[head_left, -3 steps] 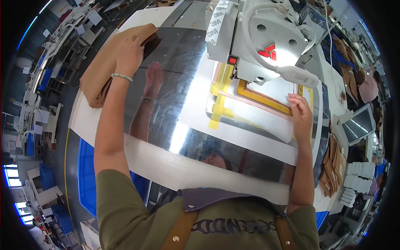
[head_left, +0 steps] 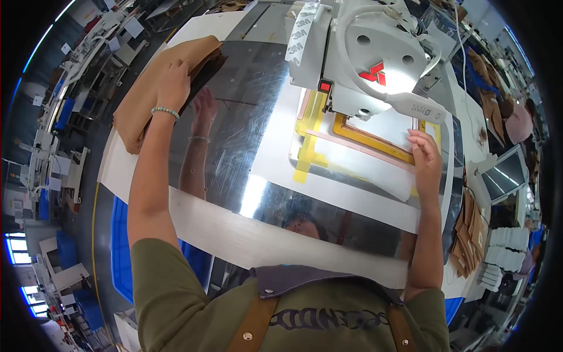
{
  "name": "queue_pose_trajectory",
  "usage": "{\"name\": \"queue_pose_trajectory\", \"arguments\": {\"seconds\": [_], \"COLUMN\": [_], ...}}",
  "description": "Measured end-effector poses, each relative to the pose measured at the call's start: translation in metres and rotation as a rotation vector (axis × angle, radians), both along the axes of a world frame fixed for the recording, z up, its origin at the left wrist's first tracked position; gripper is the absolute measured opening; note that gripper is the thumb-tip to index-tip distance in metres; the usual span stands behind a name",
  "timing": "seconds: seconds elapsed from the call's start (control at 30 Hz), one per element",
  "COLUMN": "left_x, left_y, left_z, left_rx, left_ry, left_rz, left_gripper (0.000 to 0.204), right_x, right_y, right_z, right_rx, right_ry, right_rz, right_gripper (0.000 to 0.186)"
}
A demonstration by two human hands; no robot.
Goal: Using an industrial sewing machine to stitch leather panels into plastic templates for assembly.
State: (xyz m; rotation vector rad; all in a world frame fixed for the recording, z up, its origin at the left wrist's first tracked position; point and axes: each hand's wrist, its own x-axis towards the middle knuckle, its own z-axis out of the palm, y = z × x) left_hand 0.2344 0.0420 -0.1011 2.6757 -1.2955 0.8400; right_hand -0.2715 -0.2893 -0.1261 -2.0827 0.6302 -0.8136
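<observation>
My left hand [head_left: 172, 82] lies on a folded stack of brown cloth [head_left: 139, 94] at the left of the shiny metal table plate [head_left: 234, 129]. Its fingers are stretched over the cloth and not closed round it. A beaded bracelet is on that wrist. On the right, my right hand [head_left: 426, 158] has its fingertips at the right end of a yellow-edged frame [head_left: 375, 144]. These fingers are extended and loosely bent, with no grip visible. The frame lies on a white sheet [head_left: 267, 170] with yellow tape strips [head_left: 303, 158], partly beneath a white sewing machine head [head_left: 375, 64].
A lit lamp [head_left: 416, 107] on a bent arm hangs over the frame. Brown cut pieces [head_left: 467, 234] hang at the right table edge, near a screen [head_left: 503, 175] and white stacks [head_left: 505, 240]. A blue bin [head_left: 120, 252] stands below the left edge.
My left hand has shifted slightly left and nearer to me over the brown cloth. My right hand stays at the frame with hardly any movement.
</observation>
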Motion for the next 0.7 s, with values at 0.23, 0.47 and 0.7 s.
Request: {"name": "queue_pose_trajectory", "arguments": {"seconds": [0.23, 0.47, 0.7], "left_x": [0.056, 0.08, -0.032], "left_y": [0.034, 0.031, -0.001], "left_z": [-0.017, -0.006, 0.019], "left_rx": [-0.291, -0.29, -0.381], "left_ry": [0.367, 0.326, 0.218], "left_rz": [-0.05, -0.012, -0.277], "left_gripper": [0.02, 0.025, 0.013], "right_x": [-0.002, 0.0, 0.002], "right_y": [-0.003, 0.001, 0.005], "right_z": [0.002, 0.005, 0.006], "right_rx": [-0.096, -0.083, -0.181], "right_ry": [0.005, 0.013, -0.007], "right_rz": [-0.008, -0.012, -0.005], "right_gripper": [0.018, 0.018, 0.019]}}
